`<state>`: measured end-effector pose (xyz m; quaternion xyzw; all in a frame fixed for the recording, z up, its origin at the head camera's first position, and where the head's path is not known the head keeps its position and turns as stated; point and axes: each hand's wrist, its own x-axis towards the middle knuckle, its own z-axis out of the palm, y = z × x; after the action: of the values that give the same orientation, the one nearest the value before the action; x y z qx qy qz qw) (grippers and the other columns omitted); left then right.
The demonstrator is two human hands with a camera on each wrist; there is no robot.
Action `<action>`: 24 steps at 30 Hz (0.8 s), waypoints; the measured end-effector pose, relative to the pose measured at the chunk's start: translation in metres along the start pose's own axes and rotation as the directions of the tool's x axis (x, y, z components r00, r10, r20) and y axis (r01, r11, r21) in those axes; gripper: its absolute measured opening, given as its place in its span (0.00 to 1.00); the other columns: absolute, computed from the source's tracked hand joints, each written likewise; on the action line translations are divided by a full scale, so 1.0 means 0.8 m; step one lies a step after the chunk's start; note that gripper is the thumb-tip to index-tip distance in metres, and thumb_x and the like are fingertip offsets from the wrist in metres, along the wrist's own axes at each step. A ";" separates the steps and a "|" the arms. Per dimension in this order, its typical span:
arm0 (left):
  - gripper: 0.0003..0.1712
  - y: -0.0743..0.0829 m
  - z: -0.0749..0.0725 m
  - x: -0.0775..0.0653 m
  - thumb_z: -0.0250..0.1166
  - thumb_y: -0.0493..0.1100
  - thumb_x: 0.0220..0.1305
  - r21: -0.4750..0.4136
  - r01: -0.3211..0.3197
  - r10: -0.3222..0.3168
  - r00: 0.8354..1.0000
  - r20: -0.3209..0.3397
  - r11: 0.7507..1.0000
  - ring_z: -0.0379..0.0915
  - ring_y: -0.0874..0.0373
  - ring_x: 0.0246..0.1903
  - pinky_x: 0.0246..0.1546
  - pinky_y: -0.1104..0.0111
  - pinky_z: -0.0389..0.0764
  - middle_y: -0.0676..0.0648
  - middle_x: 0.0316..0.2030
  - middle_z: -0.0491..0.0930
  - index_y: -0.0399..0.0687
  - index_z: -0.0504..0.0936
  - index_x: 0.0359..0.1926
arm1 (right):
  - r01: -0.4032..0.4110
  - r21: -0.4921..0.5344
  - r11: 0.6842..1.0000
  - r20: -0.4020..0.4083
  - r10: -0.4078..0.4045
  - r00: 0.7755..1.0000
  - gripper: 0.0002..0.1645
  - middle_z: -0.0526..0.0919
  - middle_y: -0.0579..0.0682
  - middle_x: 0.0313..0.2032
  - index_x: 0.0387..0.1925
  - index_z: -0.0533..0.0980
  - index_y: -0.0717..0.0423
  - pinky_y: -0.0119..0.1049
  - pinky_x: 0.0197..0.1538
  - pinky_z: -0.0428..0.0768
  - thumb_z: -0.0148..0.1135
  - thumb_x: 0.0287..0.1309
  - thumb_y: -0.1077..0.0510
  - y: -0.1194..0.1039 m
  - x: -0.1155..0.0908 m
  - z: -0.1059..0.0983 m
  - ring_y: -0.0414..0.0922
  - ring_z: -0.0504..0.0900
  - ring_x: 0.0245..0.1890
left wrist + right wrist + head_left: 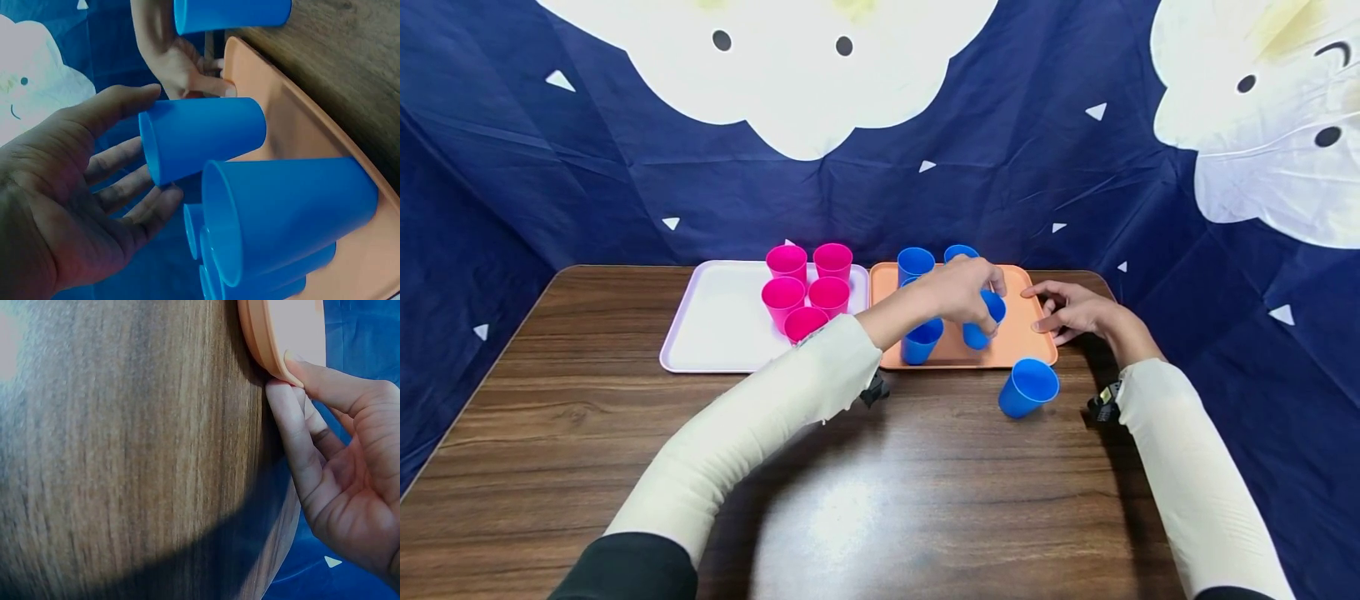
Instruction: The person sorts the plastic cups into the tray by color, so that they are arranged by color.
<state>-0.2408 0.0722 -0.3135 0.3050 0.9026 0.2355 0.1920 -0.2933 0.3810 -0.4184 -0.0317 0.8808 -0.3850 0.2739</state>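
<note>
My left hand reaches over the orange tray and holds a blue cup near its rim, thumb on one side and fingers on the other. The cup stands upright, its base at the tray. Several other blue cups stand upright on the tray's left part, partly hidden by the left hand. At the tray's right corner, my right hand pinches the edge, with the thumb on top and a finger underneath. Another blue cup stands on the wooden table, in front of the tray.
A white tray with a purple rim lies left of the orange one. Several pink cups stand on its right part, one partly covered by the left sleeve. The brown table ends at a dark blue curtain behind the trays.
</note>
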 end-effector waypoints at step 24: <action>0.34 -0.031 0.003 0.024 0.83 0.44 0.68 0.003 0.109 -0.108 0.987 -0.118 0.994 0.70 0.49 0.68 0.49 0.65 0.91 0.43 0.74 0.73 0.48 0.83 0.72 | 0.004 -0.026 1.000 -0.013 -0.005 1.000 0.49 0.75 0.48 0.38 0.86 0.62 0.59 0.38 0.36 0.93 0.76 0.71 0.65 -0.002 -0.001 0.002 0.44 0.84 0.31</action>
<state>-0.2654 0.0680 -0.3331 0.2417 0.9287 0.2380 0.1497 -0.2923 0.3792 -0.4178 -0.0348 0.8874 -0.3742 0.2669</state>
